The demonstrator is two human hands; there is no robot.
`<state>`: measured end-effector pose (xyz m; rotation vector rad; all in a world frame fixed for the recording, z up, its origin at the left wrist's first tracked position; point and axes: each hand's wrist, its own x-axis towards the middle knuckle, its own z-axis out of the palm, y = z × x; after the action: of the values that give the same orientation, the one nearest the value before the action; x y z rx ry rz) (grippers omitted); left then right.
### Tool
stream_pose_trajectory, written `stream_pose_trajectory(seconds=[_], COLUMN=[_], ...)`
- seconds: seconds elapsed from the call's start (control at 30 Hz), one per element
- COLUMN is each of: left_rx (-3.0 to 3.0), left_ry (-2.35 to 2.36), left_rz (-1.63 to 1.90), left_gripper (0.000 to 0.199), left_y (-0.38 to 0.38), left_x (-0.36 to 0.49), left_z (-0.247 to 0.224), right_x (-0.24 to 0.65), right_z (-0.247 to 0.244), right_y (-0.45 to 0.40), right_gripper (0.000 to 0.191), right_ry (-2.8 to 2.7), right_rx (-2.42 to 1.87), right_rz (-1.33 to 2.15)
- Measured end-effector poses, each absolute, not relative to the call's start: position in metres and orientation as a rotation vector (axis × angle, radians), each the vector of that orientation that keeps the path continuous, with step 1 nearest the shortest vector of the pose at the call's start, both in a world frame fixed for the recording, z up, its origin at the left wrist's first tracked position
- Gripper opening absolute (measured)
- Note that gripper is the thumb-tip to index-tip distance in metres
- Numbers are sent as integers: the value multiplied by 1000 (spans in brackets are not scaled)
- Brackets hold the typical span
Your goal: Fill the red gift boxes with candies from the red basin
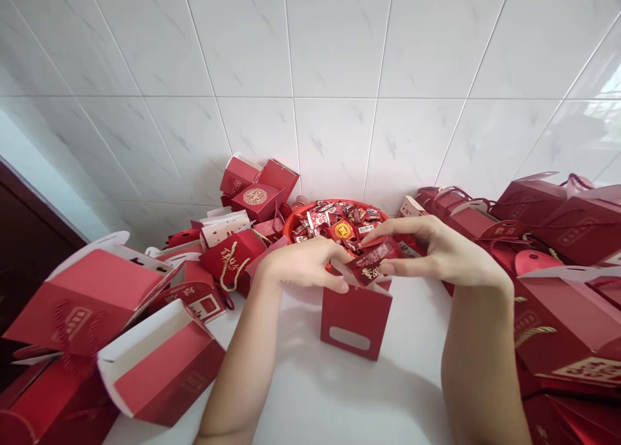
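A red box [356,319] with a pale oval window stands upright on the white table [310,400]. My left hand [310,264] is at the box's upper left edge, its thumb and fingers closed on the rim. Above the opening, my right hand [431,251] has its thumb and fingers round a dark red candy packet [371,260]. Part of the box's opening is hidden by the packet and my hands. Just behind, a round red tray [290,224] holds several wrapped candies [342,230].
Several red gift boxes [92,296] with cord handles are piled on the left, one open box [162,364] lying near my left forearm. More red boxes [567,315] crowd the right side. A white tiled wall [334,134] rises behind the table.
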<state>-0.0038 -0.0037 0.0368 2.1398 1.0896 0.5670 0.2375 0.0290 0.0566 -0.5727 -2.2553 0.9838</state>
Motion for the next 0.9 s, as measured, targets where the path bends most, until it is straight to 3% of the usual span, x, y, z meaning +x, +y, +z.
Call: stream_pose_trajectory(seconds=[0.13,0.27,0.37,0.43,0.6,0.67,0.9], left_rx=[2206,2201,2182,2183,2147,2119,2070], left_ry=[1216,1165,1248,1309,1482,1518,1465], left_rz=[698,653,606,539,294,237,251], left_gripper=[34,8,10,20,68,76,63], left_y=[4,4,4,4,1,0,0], left_x=[-3,-3,1,4,7,6,4], left_z=[27,29,31,31,36,38,39], right_x=[234,235,237,238,235,233,227], right_z=[56,53,52,52,53,53,48], right_y=[24,26,29,29,32,33,36], right_gripper=[30,28,28,29,28,28,17], right_ry=[-2359,-2291,-2251,-2272,-2458,-2534,-2481], right_rx=[-675,-696,-758,-773,-751,-734,-725], right_rz=[841,749,687,675,719,752,705])
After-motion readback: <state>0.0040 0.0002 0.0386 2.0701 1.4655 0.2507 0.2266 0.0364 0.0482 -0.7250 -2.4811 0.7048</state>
